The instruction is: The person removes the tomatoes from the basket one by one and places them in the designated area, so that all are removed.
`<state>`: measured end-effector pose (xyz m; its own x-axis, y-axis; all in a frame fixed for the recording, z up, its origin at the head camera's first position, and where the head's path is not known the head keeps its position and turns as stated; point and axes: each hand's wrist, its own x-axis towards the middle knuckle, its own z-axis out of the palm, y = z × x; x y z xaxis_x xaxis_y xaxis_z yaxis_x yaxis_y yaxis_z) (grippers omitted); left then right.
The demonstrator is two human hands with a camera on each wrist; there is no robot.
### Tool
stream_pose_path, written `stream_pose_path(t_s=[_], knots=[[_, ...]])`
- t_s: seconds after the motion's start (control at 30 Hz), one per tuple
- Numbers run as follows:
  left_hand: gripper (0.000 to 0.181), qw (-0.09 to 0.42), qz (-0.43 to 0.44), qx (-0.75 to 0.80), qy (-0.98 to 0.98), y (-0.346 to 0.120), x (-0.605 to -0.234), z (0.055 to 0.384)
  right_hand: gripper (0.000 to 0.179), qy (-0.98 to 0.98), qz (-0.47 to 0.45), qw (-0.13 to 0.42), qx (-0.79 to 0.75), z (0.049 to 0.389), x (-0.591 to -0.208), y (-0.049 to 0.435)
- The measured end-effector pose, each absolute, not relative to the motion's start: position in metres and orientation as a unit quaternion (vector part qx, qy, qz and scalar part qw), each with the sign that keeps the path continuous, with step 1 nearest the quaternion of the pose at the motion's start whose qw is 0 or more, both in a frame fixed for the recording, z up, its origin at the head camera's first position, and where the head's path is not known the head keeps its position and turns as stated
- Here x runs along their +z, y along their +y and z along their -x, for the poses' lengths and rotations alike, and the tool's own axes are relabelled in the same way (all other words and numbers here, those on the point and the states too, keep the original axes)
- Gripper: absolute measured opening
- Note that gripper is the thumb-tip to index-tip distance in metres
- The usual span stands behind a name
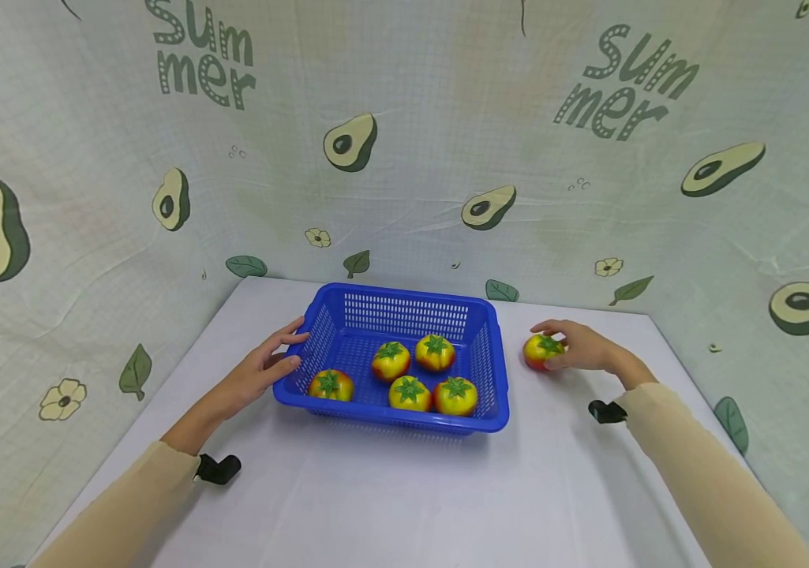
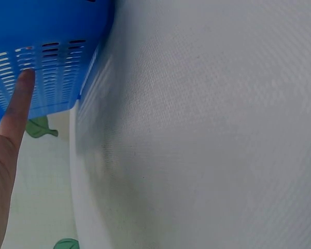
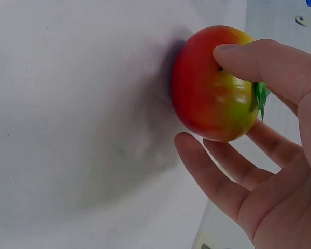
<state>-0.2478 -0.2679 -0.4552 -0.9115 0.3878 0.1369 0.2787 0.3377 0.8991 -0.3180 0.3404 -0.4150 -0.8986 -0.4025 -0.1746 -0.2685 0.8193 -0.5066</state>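
Note:
A blue plastic basket with slotted walls holds several red-and-yellow tomatoes, shiny with green star-shaped tops. My left hand rests at the basket's left side, its fingers extended along the rim and wall. In the left wrist view, one straight finger lies against the slotted outer wall. To the right of the basket, my right hand pinches another tomato between thumb and fingers. That thumb presses on the tomato's side; the lower fingers are partly curled beneath it, and the far fingertips are hidden.
The basket stands on a white-covered table. Behind and at both sides hangs a pale cloth printed with avocados, leaves, flowers and lettering. Each sleeve carries a small black device at the wrist.

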Motion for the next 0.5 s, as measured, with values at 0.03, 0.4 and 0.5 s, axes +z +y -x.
stream_pose_path(t_s=[0.03, 0.4, 0.5], knots=[[0.048, 0.051, -0.204, 0.538, 0.816, -0.268, -0.455, 0.248, 0.069, 0.945, 0.176, 0.138, -0.24, 0.318, -0.415, 0.341], [0.048, 0.05, -0.207, 0.541, 0.814, -0.269, -0.456, 0.25, 0.067, 0.951, 0.188, 0.113, -0.219, 0.318, -0.396, 0.342], [0.048, 0.049, -0.209, 0.541, 0.814, -0.269, -0.457, 0.25, 0.065, 0.953, 0.19, 0.1, -0.213, 0.316, -0.386, 0.336]])
